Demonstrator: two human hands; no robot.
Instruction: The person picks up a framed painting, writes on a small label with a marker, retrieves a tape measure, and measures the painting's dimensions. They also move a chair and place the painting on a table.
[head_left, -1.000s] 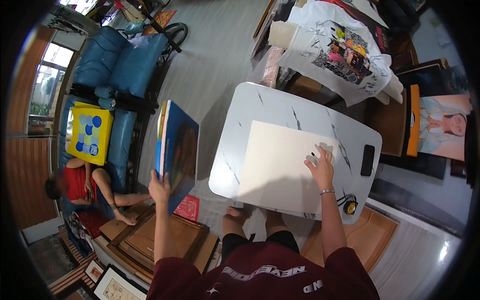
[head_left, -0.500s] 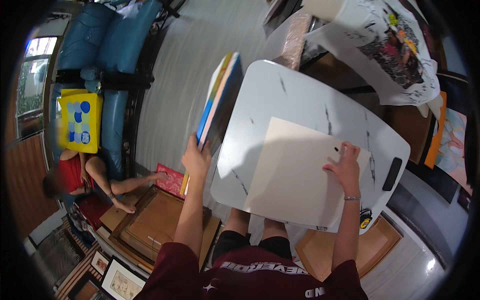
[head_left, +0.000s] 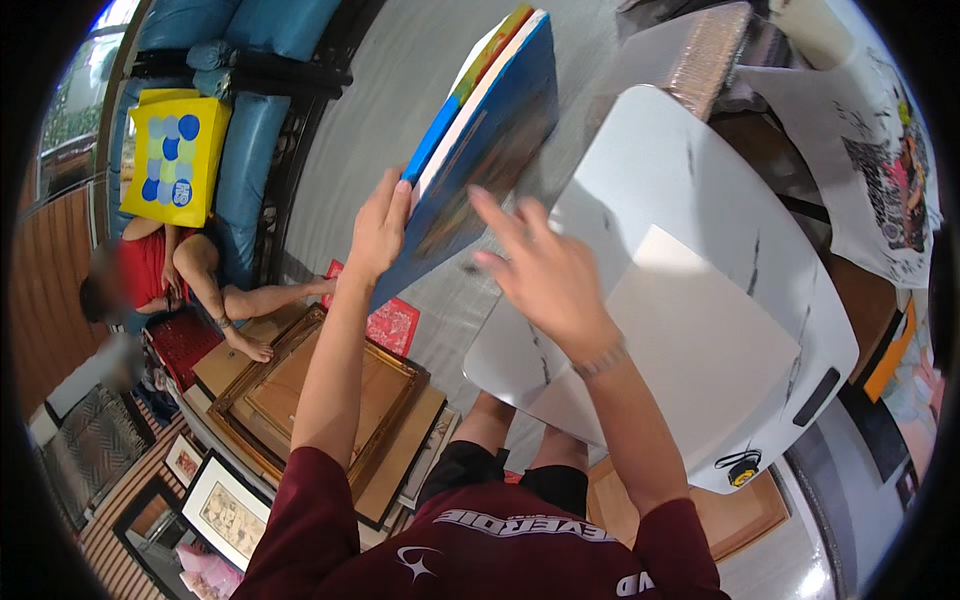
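My left hand [head_left: 382, 222] grips the near edge of painted stretched canvases [head_left: 515, 115], held together on edge to the left of the table. Blue and yellow-green paint shows on their sides, and a dark, blurred picture covers the face towards the table. My right hand [head_left: 545, 265] is open, fingers apart and slightly smeared, close to that face; whether it touches cannot be told. Below the right forearm, a plain cream sheet [head_left: 690, 340] lies flat on the white marble-patterned table [head_left: 655, 150].
A yellow-and-black tape measure [head_left: 741, 475] sits at the table's near right corner. Left stand picture frames [head_left: 330, 385] beside a seated person [head_left: 150, 265] and a yellow bag [head_left: 178, 155] on a blue sofa. Bubble-wrapped pieces [head_left: 708, 60] and a printed white cloth [head_left: 850, 160] stand beyond the table.
My right hand has left the cream sheet and moved left to the canvases. My left hand has raised the canvases and turned their picture face more into view. The whole view has shifted.
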